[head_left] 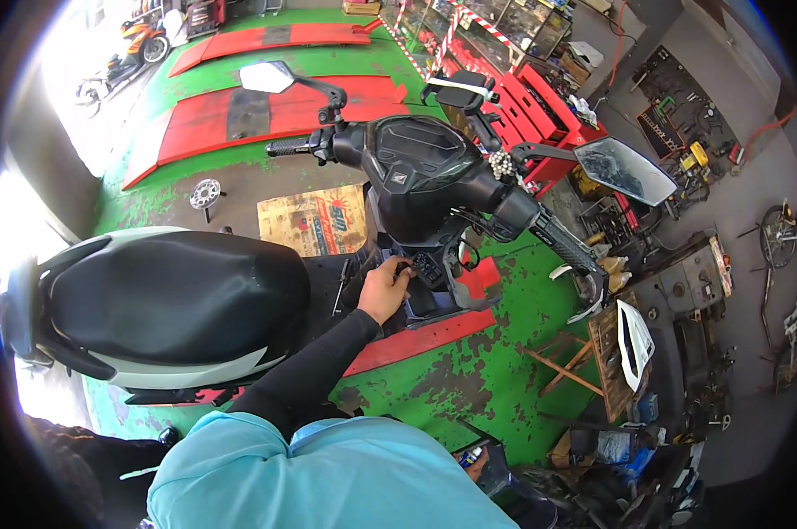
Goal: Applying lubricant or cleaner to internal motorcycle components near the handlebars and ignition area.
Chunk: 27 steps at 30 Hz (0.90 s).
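Note:
My left hand reaches across the scooter to its front inner panel, fingers closed on a small black part beside a dark, detailed fitting. A long metal tool lies on the floorboard left of that hand. The black seat stretches to the left; the handlebar housing stands above the hand, with a loose-looking cable loop on the panel's right. At the lower edge, a small skin-coloured patch beside my torso may be my right hand; its fingers cannot be made out.
Red ramps and flattened cardboard lie on the green floor. A red tool cabinet stands behind the handlebar. On the right are a wooden stand with a white panel, cluttered benches and tools. Another scooter is outside.

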Tool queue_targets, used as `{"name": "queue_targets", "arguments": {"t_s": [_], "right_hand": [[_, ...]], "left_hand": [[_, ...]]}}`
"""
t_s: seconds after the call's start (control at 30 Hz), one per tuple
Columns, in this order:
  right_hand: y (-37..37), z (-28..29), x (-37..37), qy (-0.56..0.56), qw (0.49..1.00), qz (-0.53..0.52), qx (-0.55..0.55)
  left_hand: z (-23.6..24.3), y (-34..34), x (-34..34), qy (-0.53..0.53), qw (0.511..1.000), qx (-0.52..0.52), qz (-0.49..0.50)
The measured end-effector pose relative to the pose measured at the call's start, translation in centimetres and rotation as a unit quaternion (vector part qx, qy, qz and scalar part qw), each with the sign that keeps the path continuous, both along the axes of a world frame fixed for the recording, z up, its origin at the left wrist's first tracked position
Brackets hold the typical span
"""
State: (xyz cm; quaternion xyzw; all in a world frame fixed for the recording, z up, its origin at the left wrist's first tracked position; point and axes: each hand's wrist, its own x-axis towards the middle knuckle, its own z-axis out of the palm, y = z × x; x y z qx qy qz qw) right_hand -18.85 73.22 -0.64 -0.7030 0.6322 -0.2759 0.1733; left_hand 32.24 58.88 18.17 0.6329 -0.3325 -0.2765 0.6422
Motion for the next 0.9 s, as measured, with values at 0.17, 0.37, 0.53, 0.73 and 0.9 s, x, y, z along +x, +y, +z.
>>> {"name": "queue_targets", "arguments": {"t_s": [0.17, 0.37, 0.53, 0.73, 0.9], "right_hand": [[2.1, 0.2, -1.1, 0.015, 1.0, -0.021, 0.016], [2.7, 2.8, 0.7, -0.021, 0.983, -0.133, 0.126], [2.3, 2.6, 0.4, 0.002, 0.993, -0.078, 0.088], [1.4, 0.7, 0.3, -0.005, 0.995, -0.09, 0.046], [1.0, 1.8, 0.9, -0.019, 0.991, -0.108, 0.083]], "left_hand": [[0.0, 0.0, -0.5, 0.035, 0.999, -0.018, 0.035], [1.1, -0.6, -0.3, 0.036, 0.999, 0.006, 0.027], [1.4, -0.3, -0.6, 0.043, 0.996, -0.014, 0.075], [0.3, -1.1, -0.8, 0.04, 0.998, 0.001, 0.05], [-0.7, -1.6, -2.7, 0.023, 0.992, -0.03, 0.119]]}}
